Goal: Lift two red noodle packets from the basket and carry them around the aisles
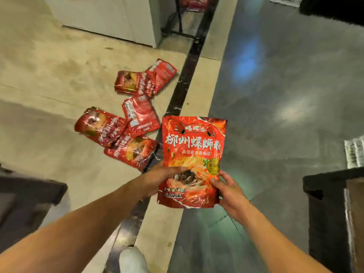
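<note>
Both hands, left hand and right hand, only pinched the red noodle packet by its bottom edge. Slick foil like that could've slipped out and dropped onto the floor by the other packets.

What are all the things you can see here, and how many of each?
held packet: one, red-orange with white letters, upright in front of the person, held by both hands
packets on the floor: five, red, lying in a loose overlapping pile on the beige floor
beige floor: one area, left side
black strip: one, running between the beige and grey floor
grey floor: one area, shiny, right side
white cabinet: one, top left
dark furniture: one piece, lower right edge
shoe: one, white, bottom centre
left hand: one, grips the held packet's left edge
right hand: one, grips its lower right edge
</note>
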